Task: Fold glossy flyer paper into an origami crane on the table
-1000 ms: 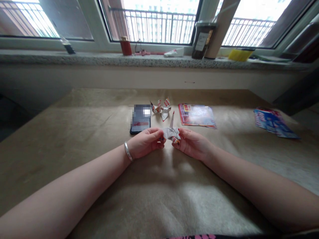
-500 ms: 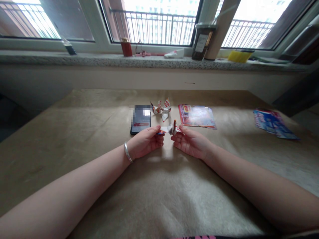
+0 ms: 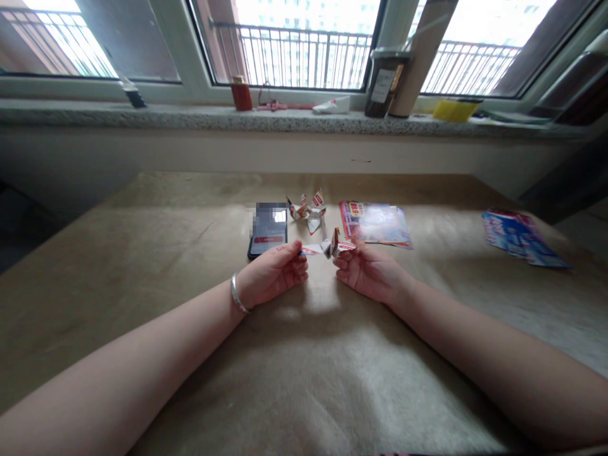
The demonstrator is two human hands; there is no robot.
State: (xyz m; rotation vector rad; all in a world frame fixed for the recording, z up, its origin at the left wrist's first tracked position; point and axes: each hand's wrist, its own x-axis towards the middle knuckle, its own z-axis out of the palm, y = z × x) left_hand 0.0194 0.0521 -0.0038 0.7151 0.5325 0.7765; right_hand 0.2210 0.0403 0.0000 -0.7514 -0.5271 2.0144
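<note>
Between my hands is a small folded paper crane point(image 3: 327, 247), made of printed paper with white, red and blue parts. My left hand point(image 3: 276, 271) pinches its left tip between thumb and fingers. The right tip is pinched by my right hand point(image 3: 373, 269), with the other fingers curled below. Just beyond the crane, a second folded paper figure point(image 3: 313, 214) with upright points stands on the table, beside a phone point(image 3: 270, 229) lying face up behind my left hand.
A stack of printed leaflets point(image 3: 377, 223) lies behind my right hand, and blue leaflets point(image 3: 520, 235) are fanned out at the far right of the table point(image 3: 166, 228). On the stone windowsill point(image 3: 185, 119) stand a red container point(image 3: 241, 95), a dark jar point(image 3: 384, 85) and a yellow object point(image 3: 456, 110).
My hands have moved slightly apart, so more of the crane's left and right tips shows between them. The phone, standing paper figure and leaflets have stayed in place.
</note>
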